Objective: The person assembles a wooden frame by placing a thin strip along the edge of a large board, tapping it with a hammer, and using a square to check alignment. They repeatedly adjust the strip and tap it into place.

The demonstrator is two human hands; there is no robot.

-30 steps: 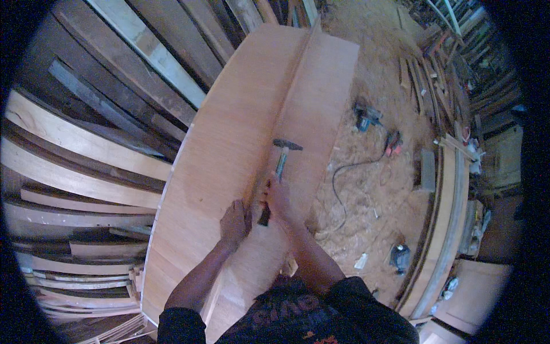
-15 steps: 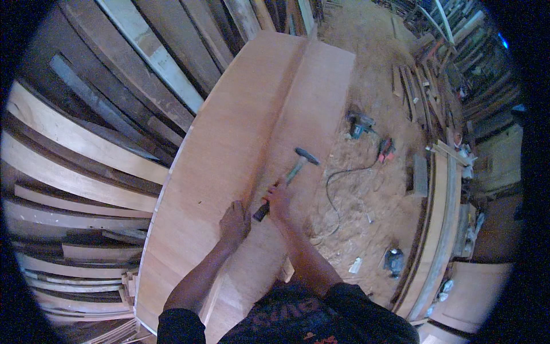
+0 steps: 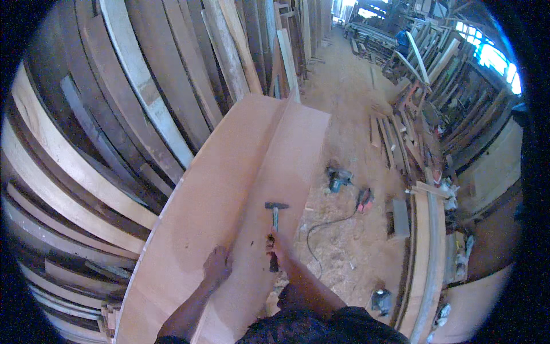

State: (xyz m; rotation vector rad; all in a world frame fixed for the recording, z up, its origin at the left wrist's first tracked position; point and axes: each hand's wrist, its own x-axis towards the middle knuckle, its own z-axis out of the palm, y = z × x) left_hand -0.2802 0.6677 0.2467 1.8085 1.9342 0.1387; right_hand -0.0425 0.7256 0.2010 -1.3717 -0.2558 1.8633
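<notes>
A broad reddish-brown wooden panel (image 3: 195, 212) stretches away in front of me, with a long raised edge (image 3: 256, 178) running along it. My right hand (image 3: 277, 243) is wrapped round the dark grip of a hammer (image 3: 276, 213), whose metal head points away from me over the panel's right part. Left of it, my left hand (image 3: 217, 265) rests on the panel against the raised edge, its fingers closed. Whatever it may pinch is hidden or too small to see. Small dark marks show on the wood near both hands.
Many planks (image 3: 152, 97) lean along the left side. On the dusty floor to the right lie a teal power tool (image 3: 339, 179), a red-and-dark tool (image 3: 365, 199) with a cord, a grey block (image 3: 401, 219) and another dark tool (image 3: 381, 300). Stacked long boards (image 3: 421, 269) lie farther right.
The view has tilted up, showing more of the workshop beyond. The hammer has swung from slanting right to pointing nearly straight away from me. My left hand stays by the raised edge.
</notes>
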